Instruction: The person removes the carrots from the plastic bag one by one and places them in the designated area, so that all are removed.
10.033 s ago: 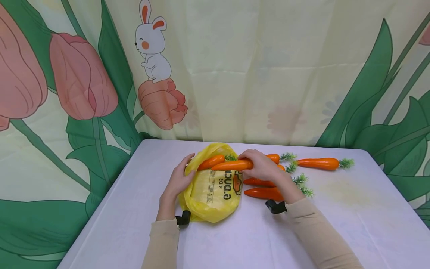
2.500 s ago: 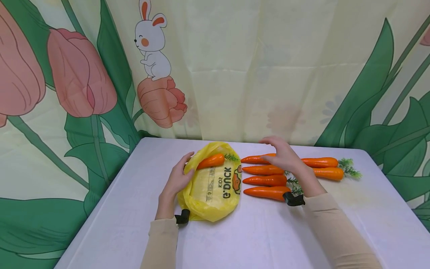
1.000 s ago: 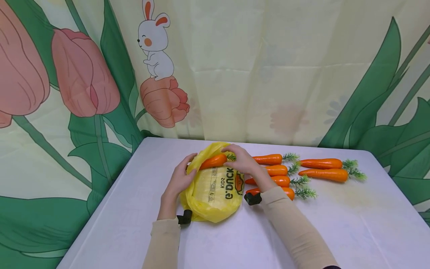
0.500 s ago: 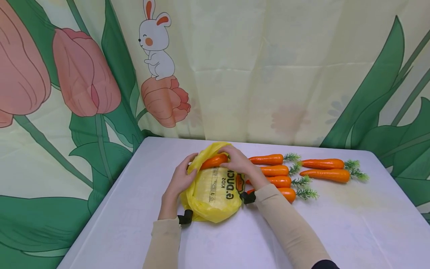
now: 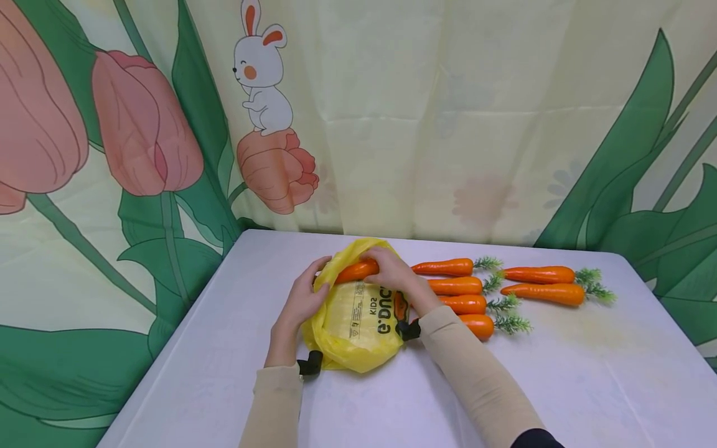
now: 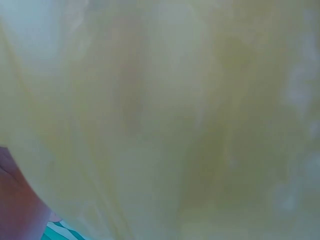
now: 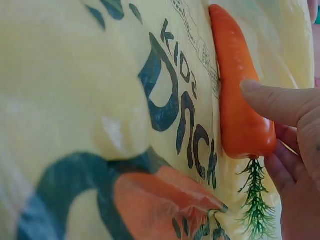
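Observation:
An orange carrot (image 5: 357, 270) with a green leafy top (image 7: 256, 200) lies inside the mouth of a yellow plastic bag (image 5: 347, 348) printed with dark letters and a duck. My right hand (image 5: 388, 267) reaches over the bag and grips this carrot near its thick end; the right wrist view shows the thumb laid along its side and fingers behind it. At the bag's left edge, my left hand (image 5: 302, 297) holds the rim between thumb and fingers. Yellow plastic (image 6: 160, 120) fills most of the left wrist view.
Several carrots (image 5: 456, 286) lie in a column right of the bag, partly behind my right forearm. Two more carrots (image 5: 543, 294) lie farther right. The white table (image 5: 594, 373) meets a printed curtain (image 5: 482, 124) at the back.
Ten seconds ago my right hand held another carrot over the bag; two carrots now lie far right instead of one. It has since returned leftward and gripped the bagged carrot. My left hand stayed.

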Tool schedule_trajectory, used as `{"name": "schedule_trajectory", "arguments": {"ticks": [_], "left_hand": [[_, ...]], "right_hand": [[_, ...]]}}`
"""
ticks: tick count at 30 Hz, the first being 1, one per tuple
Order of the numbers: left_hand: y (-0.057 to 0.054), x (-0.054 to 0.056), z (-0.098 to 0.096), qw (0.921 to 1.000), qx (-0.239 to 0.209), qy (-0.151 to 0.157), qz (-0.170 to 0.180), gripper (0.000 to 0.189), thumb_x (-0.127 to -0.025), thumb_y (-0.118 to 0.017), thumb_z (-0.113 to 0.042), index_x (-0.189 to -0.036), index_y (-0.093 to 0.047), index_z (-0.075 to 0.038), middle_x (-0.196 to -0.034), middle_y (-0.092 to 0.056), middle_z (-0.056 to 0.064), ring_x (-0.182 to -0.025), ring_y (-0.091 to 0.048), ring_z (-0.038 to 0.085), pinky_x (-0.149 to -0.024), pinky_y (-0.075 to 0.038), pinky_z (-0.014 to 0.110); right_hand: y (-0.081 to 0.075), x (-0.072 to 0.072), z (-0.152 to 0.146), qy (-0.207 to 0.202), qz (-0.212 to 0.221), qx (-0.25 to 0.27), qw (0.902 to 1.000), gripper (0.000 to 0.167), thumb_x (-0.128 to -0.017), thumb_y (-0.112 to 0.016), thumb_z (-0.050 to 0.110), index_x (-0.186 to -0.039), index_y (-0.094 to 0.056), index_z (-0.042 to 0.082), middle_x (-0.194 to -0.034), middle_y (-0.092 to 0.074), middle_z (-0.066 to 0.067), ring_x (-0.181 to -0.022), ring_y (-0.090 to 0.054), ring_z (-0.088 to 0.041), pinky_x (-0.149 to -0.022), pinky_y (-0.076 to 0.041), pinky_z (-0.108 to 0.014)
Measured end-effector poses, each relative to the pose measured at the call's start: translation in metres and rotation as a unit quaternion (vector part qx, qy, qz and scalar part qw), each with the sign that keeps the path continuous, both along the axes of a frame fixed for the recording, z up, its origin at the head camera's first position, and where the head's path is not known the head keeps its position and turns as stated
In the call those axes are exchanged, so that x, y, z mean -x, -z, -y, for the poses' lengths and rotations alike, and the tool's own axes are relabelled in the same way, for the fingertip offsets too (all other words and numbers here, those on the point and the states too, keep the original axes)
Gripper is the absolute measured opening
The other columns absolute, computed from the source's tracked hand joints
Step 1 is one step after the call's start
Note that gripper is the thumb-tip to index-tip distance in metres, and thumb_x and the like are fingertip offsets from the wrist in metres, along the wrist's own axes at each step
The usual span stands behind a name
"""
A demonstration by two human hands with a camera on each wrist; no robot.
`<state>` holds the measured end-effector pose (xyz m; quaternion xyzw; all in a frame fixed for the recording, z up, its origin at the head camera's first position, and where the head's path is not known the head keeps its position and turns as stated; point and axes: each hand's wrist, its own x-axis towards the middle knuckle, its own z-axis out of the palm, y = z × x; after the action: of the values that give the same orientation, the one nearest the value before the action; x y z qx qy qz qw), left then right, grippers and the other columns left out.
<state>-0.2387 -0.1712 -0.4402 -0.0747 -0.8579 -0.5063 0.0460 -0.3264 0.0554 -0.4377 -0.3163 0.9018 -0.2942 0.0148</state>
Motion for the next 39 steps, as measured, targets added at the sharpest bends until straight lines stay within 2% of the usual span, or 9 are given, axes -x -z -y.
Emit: {"name": "schedule_trajectory", "arguments": {"ticks": [13,24,32,39], "left_hand": [[-0.002,-0.002,0.0,0.9999,0.008,-0.002,-0.01,0.057,-0.097,-0.059,-0.003,-0.151,-0.047,-0.016,-0.142,-0.052,0.009,-0.104,-0.058,0.027,-0.088,-0.053,0.044],[-0.002,-0.002,0.001,0.9999,0.008,-0.002,-0.014,0.056,-0.097,-0.058,-0.003,-0.151,-0.047,-0.013,-0.141,-0.052,0.011,-0.102,-0.058,0.028,-0.087,-0.053,0.044],[0.0,-0.002,0.001,0.9998,0.007,-0.004,-0.019,0.056,-0.097,-0.058,-0.002,-0.15,-0.048,-0.016,-0.14,-0.053,0.01,-0.102,-0.058,0.028,-0.087,-0.053,0.044],[0.0,-0.001,0.0,0.9999,0.006,-0.002,-0.01,0.056,-0.098,-0.058,-0.005,-0.151,-0.046,-0.015,-0.141,-0.052,0.009,-0.105,-0.059,0.027,-0.089,-0.053,0.044]], "right_hand": [[0.003,-0.001,0.006,0.023,0.012,-0.031,0.9992,0.049,-0.088,-0.079,0.015,-0.134,-0.063,0.006,-0.141,-0.052,-0.014,-0.126,-0.049,-0.03,-0.109,-0.039,-0.045],[0.005,-0.002,0.005,-0.013,-0.019,-0.037,0.9991,0.045,-0.089,-0.078,0.012,-0.13,-0.064,0.003,-0.13,-0.059,-0.013,-0.119,-0.053,-0.028,-0.107,-0.04,-0.042],[-0.005,-0.007,-0.003,-0.015,-0.001,-0.04,0.9991,0.046,-0.09,-0.077,0.015,-0.133,-0.063,0.005,-0.136,-0.058,-0.012,-0.126,-0.05,-0.029,-0.11,-0.038,-0.044],[-0.018,-0.012,-0.015,-0.008,-0.012,-0.049,0.9987,0.044,-0.089,-0.078,0.011,-0.13,-0.065,0.005,-0.127,-0.063,-0.01,-0.115,-0.054,-0.027,-0.103,-0.043,-0.043]]}}
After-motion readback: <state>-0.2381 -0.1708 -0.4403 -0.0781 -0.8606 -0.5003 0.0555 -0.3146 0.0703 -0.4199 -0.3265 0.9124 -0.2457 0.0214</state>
